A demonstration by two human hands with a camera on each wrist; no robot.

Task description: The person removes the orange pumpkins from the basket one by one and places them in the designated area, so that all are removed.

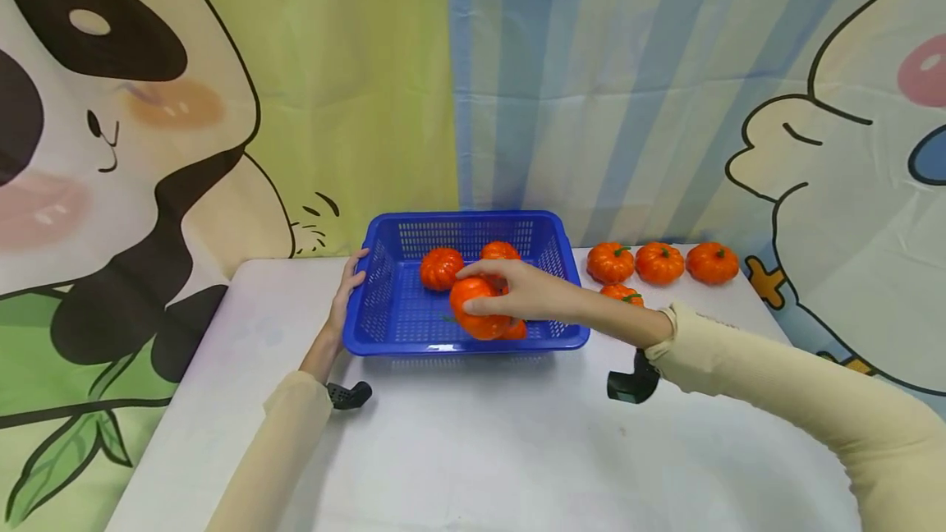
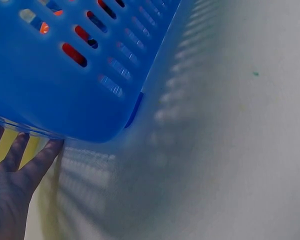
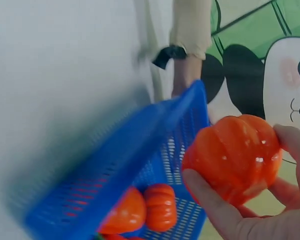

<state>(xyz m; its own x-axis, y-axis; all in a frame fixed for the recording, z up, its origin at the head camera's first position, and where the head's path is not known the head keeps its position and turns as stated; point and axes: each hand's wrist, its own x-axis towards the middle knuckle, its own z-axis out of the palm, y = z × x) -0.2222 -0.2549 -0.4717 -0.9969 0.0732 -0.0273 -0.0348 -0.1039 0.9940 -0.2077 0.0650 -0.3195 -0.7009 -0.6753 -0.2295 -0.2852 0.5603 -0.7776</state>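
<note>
White tabletop (image 1: 473, 450) is carrying a blue basket (image 1: 414, 349) near the middle of its far edge. L hand (image 1: 344, 292) is resting on the basket's L side, fingers spread & fairly straight, prob. steadying it. R hand (image 1: 521, 290) is gripping a pumpkin (image 3: 237, 157), thumb & fingers curling round it, over the basket's near half. Two pumpkins (image 1: 441, 269) are lying in the basket toward its far side; more orange is showing under the R hand, count unclear. Three pumpkins (image 1: 660, 263) are lining the tabletop's far edge by its far R corner, w/ a fourth (image 1: 623, 294) sitting just nearer, partly hidden. Step in hand's looking like loading the basket, mid-placement; next move's prob. calling for lowering the held one into a gap & loosening the R fingers.
</note>
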